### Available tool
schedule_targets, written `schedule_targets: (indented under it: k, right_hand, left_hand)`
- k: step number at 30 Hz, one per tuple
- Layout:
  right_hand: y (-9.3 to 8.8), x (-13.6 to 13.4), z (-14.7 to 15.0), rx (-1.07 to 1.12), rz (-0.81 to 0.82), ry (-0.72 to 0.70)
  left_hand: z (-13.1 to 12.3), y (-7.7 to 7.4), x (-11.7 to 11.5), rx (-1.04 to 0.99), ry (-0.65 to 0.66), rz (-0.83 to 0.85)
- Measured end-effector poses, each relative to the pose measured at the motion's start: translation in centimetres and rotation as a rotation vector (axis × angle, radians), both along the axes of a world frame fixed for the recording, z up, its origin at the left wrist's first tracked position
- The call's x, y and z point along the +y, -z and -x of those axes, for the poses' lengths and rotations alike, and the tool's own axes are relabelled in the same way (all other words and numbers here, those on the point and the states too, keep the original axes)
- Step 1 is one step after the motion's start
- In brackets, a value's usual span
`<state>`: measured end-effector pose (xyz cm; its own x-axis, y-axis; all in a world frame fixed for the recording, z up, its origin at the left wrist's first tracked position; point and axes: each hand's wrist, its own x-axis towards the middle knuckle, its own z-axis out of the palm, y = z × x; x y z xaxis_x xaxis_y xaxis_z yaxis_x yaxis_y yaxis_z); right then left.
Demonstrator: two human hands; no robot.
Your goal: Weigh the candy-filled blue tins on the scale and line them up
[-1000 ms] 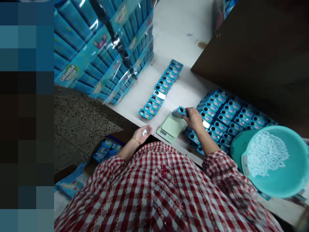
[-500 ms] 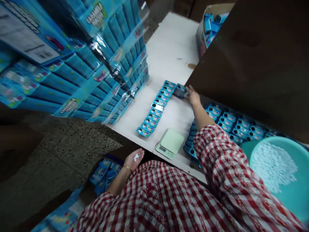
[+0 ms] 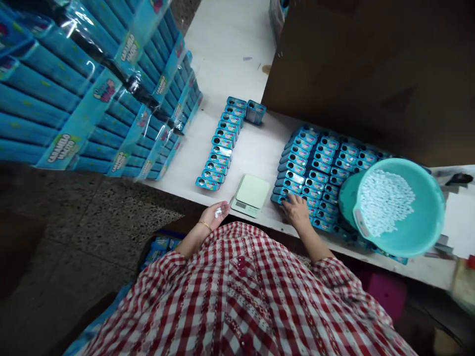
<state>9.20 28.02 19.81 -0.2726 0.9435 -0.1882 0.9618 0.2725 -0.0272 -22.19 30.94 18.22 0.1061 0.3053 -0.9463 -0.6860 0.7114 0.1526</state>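
My left hand [image 3: 213, 216] is palm up near the table's front edge, cupped around a few small white candies [image 3: 218, 212]. To its right lies a pale green scale [image 3: 252, 191] with nothing on its plate. My right hand [image 3: 296, 210] reaches down over the front left corner of a block of small blue candy boxes [image 3: 321, 175]. Its fingers are on a blue candy box [image 3: 281, 199] there, partly hiding it. A row of similar boxes [image 3: 220, 148] stands left of the scale, with a single box [image 3: 255, 112] beside its far end.
A turquoise tub [image 3: 426, 212] of white candies rests tilted on the right of the block. Tall wrapped stacks of blue packs [image 3: 92, 109] stand at the left. A large brown board [image 3: 352, 74] rises behind the block. An open carton of blue packs [image 3: 159, 244] sits below the table.
My right hand has left the single box at the row's far end and come back to the block's front corner. The view has shifted right. My left hand still holds the candies.
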Motion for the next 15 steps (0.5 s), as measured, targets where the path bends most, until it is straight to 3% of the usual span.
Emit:
schedule_targets:
  k: [4, 7, 11, 15]
  right_hand:
    - [-1.8, 0.5, 2.0, 0.034, -0.093, -0.053]
    - [-3.3, 2.0, 4.9, 0.057, -0.069, -0.150]
    - [-2.9, 4.5, 8.9, 0.076, 0.010, -0.272]
    - [-2.2, 4.9, 9.1, 0.159, -0.028, -0.249]
  left_hand:
    - [0.0, 0.1, -0.6, 0.005, 0.007, -0.030]
    - [-0.1, 0.1, -1.1, 0.015, 0.000, -0.043]
    - [-0.2, -0.4, -1.8, 0.007, -0.011, -0.069]
    - [0.4, -0.7, -2.3, 0.004, -0.056, -0.077]
